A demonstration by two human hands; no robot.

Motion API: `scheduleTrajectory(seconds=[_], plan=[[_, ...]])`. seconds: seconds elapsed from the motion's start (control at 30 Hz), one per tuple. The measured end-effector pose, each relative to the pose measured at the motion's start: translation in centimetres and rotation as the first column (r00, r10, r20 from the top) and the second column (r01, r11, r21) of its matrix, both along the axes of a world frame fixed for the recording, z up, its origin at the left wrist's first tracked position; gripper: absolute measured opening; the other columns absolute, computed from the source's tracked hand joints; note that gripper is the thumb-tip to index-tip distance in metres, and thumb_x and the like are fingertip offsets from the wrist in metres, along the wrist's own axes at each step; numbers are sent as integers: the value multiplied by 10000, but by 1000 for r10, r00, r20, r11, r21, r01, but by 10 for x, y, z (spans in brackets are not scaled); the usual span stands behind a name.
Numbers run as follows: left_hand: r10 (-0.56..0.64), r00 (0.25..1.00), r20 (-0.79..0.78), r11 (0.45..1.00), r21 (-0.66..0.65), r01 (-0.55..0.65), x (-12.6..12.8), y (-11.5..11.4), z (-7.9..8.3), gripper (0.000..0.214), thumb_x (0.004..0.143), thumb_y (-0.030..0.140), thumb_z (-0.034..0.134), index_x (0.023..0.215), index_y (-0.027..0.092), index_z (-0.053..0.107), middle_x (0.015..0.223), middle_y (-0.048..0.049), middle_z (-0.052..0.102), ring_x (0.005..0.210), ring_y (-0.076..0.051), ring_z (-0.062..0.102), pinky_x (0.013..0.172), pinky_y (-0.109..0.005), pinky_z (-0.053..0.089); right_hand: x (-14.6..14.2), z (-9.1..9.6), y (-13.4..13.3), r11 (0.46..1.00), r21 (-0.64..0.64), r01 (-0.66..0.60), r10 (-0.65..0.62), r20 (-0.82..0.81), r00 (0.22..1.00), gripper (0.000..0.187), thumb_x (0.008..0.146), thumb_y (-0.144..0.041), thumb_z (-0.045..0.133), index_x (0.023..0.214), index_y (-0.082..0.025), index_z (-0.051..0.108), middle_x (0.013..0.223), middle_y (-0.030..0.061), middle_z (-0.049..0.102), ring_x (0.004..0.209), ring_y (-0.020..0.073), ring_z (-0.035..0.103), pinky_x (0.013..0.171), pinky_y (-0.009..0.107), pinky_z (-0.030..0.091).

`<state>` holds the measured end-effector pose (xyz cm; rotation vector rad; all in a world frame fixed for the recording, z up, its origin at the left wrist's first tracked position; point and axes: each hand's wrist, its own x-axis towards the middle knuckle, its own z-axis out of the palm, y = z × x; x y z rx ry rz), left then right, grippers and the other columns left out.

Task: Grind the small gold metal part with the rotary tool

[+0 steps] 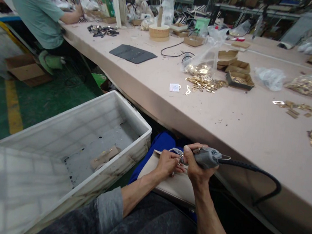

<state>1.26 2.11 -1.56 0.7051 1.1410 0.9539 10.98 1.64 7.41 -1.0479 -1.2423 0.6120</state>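
Fingers of the left hand (168, 164) pinch a small metal fitting (180, 159); at three o'clock, the right hand (197, 167) grips a grey corded handheld tool (207, 157) over a beige leather piece (174, 185).

I count one white crate (133, 116) beside me, one grey tool (206, 157) in my hand, one dark mat (132, 53), four small cardboard trays (239, 80), five loose heaps of brass parts (205, 83) and three filled bags (311, 84).

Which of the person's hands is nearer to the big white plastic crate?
Left. The left hand is just right of the white plastic crate; the right hand, gripping a grey corded tool, lies farther right.
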Motion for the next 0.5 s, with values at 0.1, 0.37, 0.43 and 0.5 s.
scheduleTrajectory(seconds=[0.1, 0.37, 0.43, 0.5], plan=[[0, 1000, 5, 1000, -6, 0, -1, 0, 3, 184, 695, 72, 515, 627, 119, 679, 566, -57, 662, 516, -199, 689, 496, -247, 600, 2, -2, 1, 997, 2, -72, 72, 40, 997, 232, 918, -319, 773, 772, -183, 653, 746, 30, 608, 661, 174, 584, 620, 316, 494], [-13, 1000, 11, 1000, 0, 13, -2, -1, -5, 212, 698, 51, 493, 599, 122, 667, 600, -94, 702, 546, -239, 721, 490, -271, 603, 7, -6, 2, 973, 18, -228, 227, 45, 973, 153, 923, -245, 766, 826, -192, 660, 746, 5, 618, 633, 155, 574, 607, 298, 457], [-26, 1000, -7, 999, 20, 26, -3, -2, -5, 215, 727, 73, 513, 610, 120, 687, 609, -100, 709, 544, -248, 720, 465, -266, 582, 7, -8, 3, 970, 11, -243, 241, 87, 967, 154, 915, -240, 777, 813, -189, 674, 750, 3, 623, 623, 147, 569, 597, 292, 452], [-32, 999, -23, 999, 42, 33, -4, -2, -1, 204, 775, 123, 570, 623, 121, 707, 610, -97, 708, 551, -249, 715, 451, -254, 557, 6, -10, 4, 963, 5, -268, 265, 115, 957, 145, 906, -246, 794, 823, -189, 689, 766, 4, 635, 634, 149, 585, 607, 291, 467]])
